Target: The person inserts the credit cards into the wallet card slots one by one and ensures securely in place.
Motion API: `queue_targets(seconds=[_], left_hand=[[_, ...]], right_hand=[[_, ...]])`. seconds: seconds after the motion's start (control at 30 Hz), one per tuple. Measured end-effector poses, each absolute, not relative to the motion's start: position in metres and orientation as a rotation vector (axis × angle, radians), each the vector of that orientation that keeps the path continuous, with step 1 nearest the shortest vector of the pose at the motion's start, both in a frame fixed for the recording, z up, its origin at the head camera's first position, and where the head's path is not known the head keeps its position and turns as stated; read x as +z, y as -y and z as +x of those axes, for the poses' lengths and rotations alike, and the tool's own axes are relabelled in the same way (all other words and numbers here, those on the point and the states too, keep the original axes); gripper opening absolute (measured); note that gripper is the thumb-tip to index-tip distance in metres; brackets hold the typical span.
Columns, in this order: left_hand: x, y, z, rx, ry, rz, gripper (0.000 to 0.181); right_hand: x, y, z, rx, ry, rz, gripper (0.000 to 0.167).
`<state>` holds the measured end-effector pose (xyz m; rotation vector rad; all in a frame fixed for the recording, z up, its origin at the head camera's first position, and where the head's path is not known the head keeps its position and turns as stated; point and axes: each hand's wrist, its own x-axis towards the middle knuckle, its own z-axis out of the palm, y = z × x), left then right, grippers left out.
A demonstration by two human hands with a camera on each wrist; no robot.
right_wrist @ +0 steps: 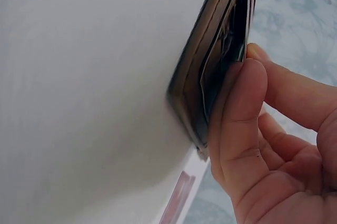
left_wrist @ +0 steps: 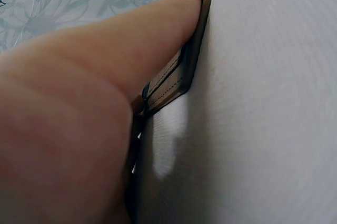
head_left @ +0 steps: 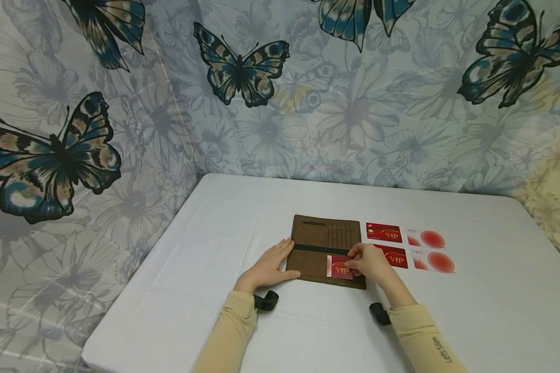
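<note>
A brown wallet (head_left: pixel 310 267) lies unfolded on the table, with card slots in its far half and a dark band across the middle. My left hand (head_left: pixel 268 267) rests on its left edge, fingers and thumb spread apart; in the left wrist view the straight thumb (left_wrist: pixel 152 34) presses on the wallet (left_wrist: pixel 168 84). My right hand (head_left: pixel 371 264) pinches a red VIP card (head_left: pixel 339 268) with a white end strip, over the near half. In the right wrist view, thumb and fingertips meet on the card's thin edge, beside a gaping wallet pocket (right_wrist: pixel 216 71).
Right of the wallet lie two red VIP cards (head_left: pixel 383 232) and two white cards with red circles (head_left: pixel 432 239), in two rows. The right hand partly covers the nearer red one. A white cloth covers the table (head_left: pixel 177 290); butterfly-patterned fabric (head_left: pixel 280 134) hangs behind it.
</note>
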<state>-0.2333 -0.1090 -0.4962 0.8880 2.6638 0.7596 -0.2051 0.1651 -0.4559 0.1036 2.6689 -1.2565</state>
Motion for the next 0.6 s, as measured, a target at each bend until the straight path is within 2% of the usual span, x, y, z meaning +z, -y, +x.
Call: queue_targets(seconds=[0.6], left_hand=[[-0.4962, 0.1088, -0.2331, 0.764, -2.662, 0.878, 0.085]], right_hand=[[-0.4559, -0.1545, -0.2076, -1.247, -2.698, 0.112, 0.019]])
